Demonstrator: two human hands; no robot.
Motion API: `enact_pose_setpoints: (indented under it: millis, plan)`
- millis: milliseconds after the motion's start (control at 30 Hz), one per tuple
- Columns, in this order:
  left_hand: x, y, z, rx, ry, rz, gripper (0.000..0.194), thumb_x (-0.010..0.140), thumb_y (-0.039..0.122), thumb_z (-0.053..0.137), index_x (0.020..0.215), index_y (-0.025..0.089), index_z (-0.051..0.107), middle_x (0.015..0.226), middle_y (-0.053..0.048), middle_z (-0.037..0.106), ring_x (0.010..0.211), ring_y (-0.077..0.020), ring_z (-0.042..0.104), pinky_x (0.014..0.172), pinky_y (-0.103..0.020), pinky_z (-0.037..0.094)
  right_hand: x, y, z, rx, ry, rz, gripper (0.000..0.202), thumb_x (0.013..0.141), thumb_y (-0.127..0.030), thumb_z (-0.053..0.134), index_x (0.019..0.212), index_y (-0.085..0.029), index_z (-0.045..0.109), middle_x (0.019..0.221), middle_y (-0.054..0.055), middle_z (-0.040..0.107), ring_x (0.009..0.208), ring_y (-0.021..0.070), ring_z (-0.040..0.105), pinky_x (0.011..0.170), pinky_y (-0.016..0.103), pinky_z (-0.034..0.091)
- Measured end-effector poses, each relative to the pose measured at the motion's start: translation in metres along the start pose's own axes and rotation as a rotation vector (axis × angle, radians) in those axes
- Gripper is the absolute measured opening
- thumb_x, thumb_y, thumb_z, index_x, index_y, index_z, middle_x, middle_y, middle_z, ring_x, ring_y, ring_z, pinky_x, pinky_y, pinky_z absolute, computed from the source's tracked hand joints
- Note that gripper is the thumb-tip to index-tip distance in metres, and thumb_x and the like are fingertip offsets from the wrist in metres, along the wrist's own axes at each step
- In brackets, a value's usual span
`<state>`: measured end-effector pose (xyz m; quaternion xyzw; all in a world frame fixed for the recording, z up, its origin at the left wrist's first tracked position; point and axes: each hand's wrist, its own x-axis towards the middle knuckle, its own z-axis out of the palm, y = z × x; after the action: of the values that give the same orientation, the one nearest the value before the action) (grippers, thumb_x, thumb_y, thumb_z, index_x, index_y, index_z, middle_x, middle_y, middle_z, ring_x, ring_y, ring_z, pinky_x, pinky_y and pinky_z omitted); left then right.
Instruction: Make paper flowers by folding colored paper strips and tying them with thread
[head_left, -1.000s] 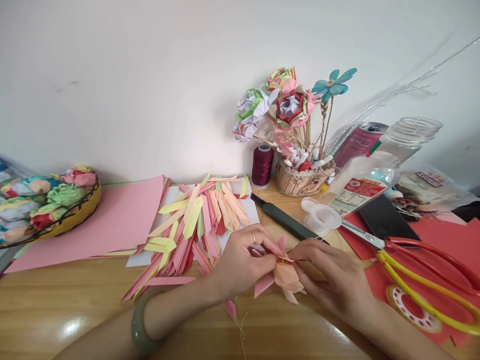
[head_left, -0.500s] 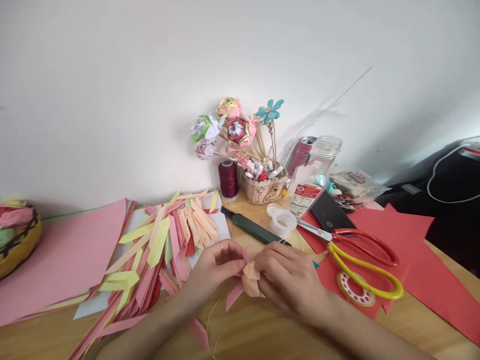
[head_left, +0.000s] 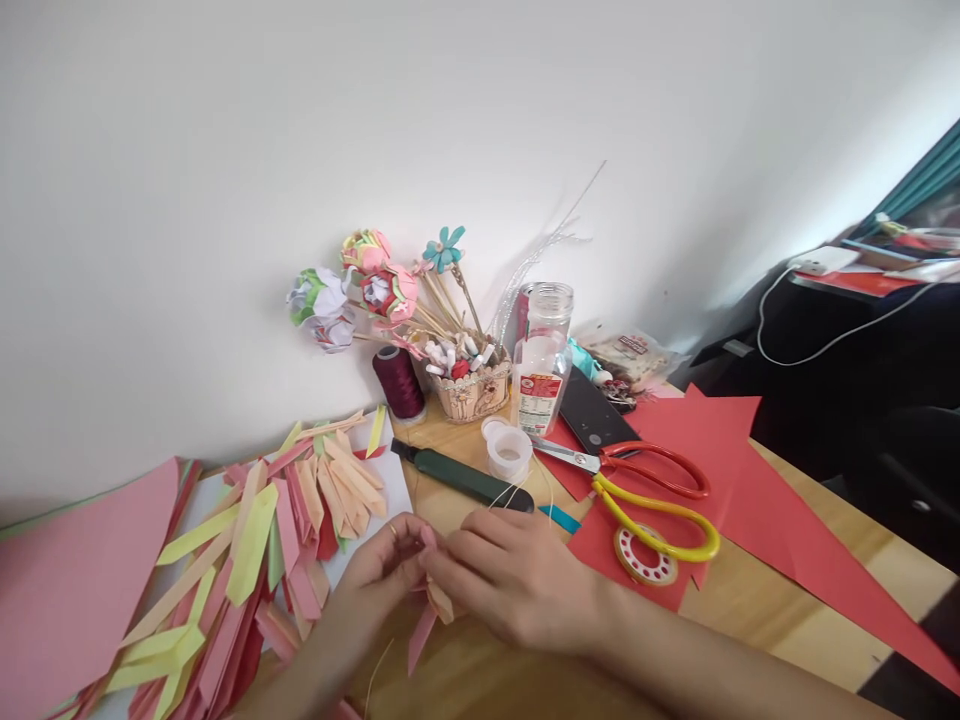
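Note:
My left hand (head_left: pixel 388 568) is closed, with fingertips pinching a small pink and peach folded paper piece (head_left: pixel 439 602). Close against it, my right hand (head_left: pixel 517 580) has its fingers curled over the same piece and hides most of it. A pink strip end (head_left: pixel 421 638) hangs below the fingers. To the left lies a heap of folded paper strips (head_left: pixel 251 550) in pink, yellow and peach. Beyond my hands lie a dark green utility knife (head_left: pixel 465 478) and a white plastic spool (head_left: pixel 510 453).
Scissors (head_left: pixel 660 510) with red and yellow handles lie on red paper (head_left: pixel 739 500) at the right, beside a tape roll (head_left: pixel 646 556). Behind stand a maroon thread spool (head_left: pixel 400 383), a small basket (head_left: pixel 472 393) with paper flowers, and a clear bottle (head_left: pixel 538 395). Pink sheets (head_left: pixel 82 580) lie far left.
My view has turned to the right, so the table things sit further left. My right hand has closed over the paper piece, covering more of it; both hands stay together.

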<state>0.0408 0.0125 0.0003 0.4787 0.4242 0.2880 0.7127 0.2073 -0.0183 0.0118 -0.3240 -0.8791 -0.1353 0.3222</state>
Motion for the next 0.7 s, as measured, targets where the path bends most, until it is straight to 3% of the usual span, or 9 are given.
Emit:
enact_pose_setpoints:
  millis: [233, 500, 700]
  plan:
    - [0.003, -0.005, -0.002, -0.061, -0.055, -0.041, 0.025, 0.066, 0.036, 0.067, 0.067, 0.016, 0.053, 0.063, 0.003, 0.049, 0.058, -0.0081, 0.044, 0.054, -0.019, 0.035, -0.002, 0.0, 0.001, -0.023, 0.04, -0.051, 0.022, 0.084, -0.012, 0.042, 0.082, -0.007, 0.063, 0.063, 0.003, 0.059, 0.052, 0.0126, 0.044, 0.044, 0.026, 0.036]
    - [0.002, 0.002, 0.001, -0.045, 0.039, -0.039, 0.021, 0.064, 0.031, 0.069, 0.067, 0.015, 0.056, 0.062, 0.002, 0.052, 0.056, -0.0084, 0.045, 0.054, -0.019, 0.035, -0.001, 0.0, -0.003, -0.006, 0.033, -0.083, 0.023, 0.084, -0.011, 0.041, 0.081, -0.006, 0.063, 0.061, 0.003, 0.058, 0.052, 0.0127, 0.046, 0.045, 0.026, 0.038]
    - [0.001, 0.006, 0.003, -0.131, 0.01, -0.079, 0.024, 0.061, 0.032, 0.071, 0.065, 0.014, 0.054, 0.062, 0.003, 0.051, 0.054, -0.0067, 0.044, 0.051, -0.018, 0.036, -0.001, 0.005, -0.004, -0.002, 0.051, -0.15, 0.021, 0.082, -0.01, 0.045, 0.086, -0.001, 0.063, 0.061, 0.005, 0.061, 0.052, 0.0129, 0.051, 0.044, 0.026, 0.041]
